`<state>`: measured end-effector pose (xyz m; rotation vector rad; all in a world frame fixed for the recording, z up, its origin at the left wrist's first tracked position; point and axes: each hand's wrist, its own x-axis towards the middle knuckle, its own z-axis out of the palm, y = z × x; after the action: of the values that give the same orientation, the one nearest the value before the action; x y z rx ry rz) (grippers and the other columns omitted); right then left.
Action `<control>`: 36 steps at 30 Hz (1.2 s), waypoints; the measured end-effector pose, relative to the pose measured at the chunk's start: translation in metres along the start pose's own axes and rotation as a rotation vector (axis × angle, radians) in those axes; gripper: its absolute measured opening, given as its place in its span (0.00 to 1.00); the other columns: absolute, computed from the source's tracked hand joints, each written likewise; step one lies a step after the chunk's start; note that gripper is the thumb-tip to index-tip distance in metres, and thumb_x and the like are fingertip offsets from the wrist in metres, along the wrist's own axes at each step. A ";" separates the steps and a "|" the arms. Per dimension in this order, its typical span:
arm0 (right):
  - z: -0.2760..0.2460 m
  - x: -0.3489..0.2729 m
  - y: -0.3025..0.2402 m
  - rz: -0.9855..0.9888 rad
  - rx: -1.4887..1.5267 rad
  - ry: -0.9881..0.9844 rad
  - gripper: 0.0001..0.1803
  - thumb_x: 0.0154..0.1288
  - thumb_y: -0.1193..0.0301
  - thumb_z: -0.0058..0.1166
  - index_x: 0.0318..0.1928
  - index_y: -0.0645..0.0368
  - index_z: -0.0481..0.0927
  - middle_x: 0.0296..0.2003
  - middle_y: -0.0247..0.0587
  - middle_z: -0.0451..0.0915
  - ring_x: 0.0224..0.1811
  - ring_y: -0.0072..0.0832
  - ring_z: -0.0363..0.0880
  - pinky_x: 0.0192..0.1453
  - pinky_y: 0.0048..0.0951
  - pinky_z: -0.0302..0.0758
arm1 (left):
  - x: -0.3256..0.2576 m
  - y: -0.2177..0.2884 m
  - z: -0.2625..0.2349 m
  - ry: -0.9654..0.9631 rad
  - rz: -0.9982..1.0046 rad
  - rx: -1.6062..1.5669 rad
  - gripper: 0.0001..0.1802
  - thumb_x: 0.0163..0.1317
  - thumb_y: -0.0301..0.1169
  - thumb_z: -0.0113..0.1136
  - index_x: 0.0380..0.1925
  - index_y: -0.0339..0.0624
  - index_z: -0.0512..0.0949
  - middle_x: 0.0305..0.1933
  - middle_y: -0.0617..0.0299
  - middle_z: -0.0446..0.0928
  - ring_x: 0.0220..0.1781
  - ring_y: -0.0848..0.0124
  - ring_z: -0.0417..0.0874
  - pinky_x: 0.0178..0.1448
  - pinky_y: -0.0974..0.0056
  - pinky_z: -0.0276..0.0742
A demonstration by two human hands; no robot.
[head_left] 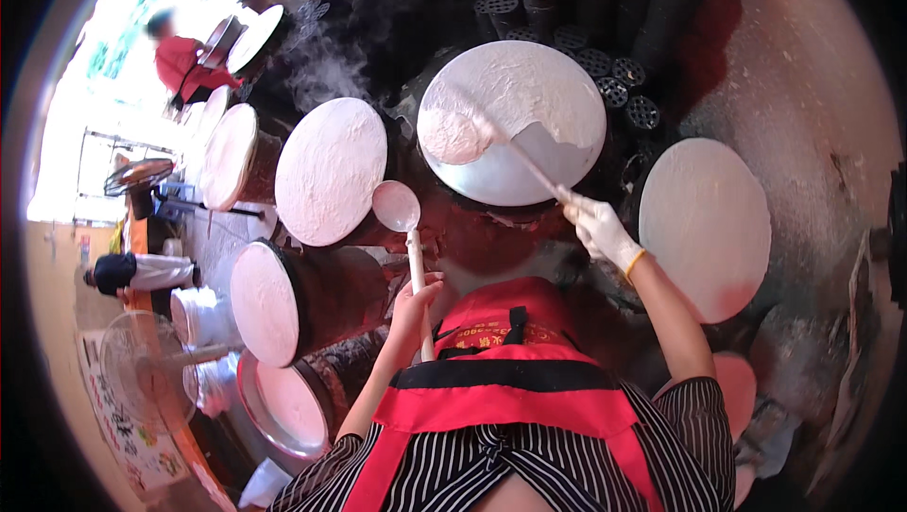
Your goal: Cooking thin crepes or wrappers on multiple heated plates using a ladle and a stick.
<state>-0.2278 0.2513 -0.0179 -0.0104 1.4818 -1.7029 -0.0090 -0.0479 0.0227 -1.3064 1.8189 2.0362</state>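
Note:
In front of me is a round griddle (491,183), its near part bare and pale grey-blue. White batter (529,77) covers the far and upper part, with a ragged edge. My right hand (601,230), in a white glove, is closed round a long thin stick (537,172) slanting over the griddle. Its far end is smeared by motion beside a thick lump of batter (450,140). My left hand (416,306), bare, grips the pale handle of a ladle (396,206). The ladle's bowl is held beside the griddle's lower left and looks whitish inside.
Round white-topped griddles stand left (331,172), lower left (265,304) and right (705,229). Black honeycomb briquettes (593,62) lie beyond the griddle. Steam rises at upper left. A person in red (184,63) and another in dark clothing (115,271) are farther left, near a fan (142,370).

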 end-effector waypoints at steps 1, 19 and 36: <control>0.007 -0.015 0.013 -0.008 0.042 -0.070 0.23 0.76 0.65 0.49 0.69 0.45 0.71 0.18 0.15 0.61 0.11 0.08 0.51 0.12 0.16 0.48 | 0.005 0.001 -0.011 -0.066 0.015 -0.005 0.14 0.62 0.28 0.62 0.48 0.40 0.81 0.31 0.73 0.73 0.33 0.83 0.69 0.38 0.73 0.63; 0.316 0.339 0.036 -0.560 0.480 0.641 0.19 0.77 0.51 0.40 0.44 0.53 0.72 0.16 0.30 0.66 0.10 0.21 0.65 0.11 0.26 0.61 | -0.044 -0.091 -0.220 0.128 0.143 -0.196 0.19 0.61 0.27 0.63 0.52 0.35 0.75 0.40 0.65 0.77 0.43 0.77 0.74 0.51 0.70 0.67; 0.271 0.097 0.075 -0.321 0.469 0.722 0.25 0.72 0.42 0.46 0.61 0.38 0.68 0.18 0.26 0.63 0.11 0.17 0.59 0.11 0.22 0.57 | -0.043 -0.094 -0.213 -0.179 0.025 -0.197 0.23 0.61 0.26 0.60 0.57 0.33 0.70 0.45 0.64 0.77 0.49 0.76 0.75 0.59 0.70 0.65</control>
<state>-0.1065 -0.0185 -0.0478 0.7170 1.5797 -2.4443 0.1822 -0.1856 -0.0017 -1.1054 1.6010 2.3120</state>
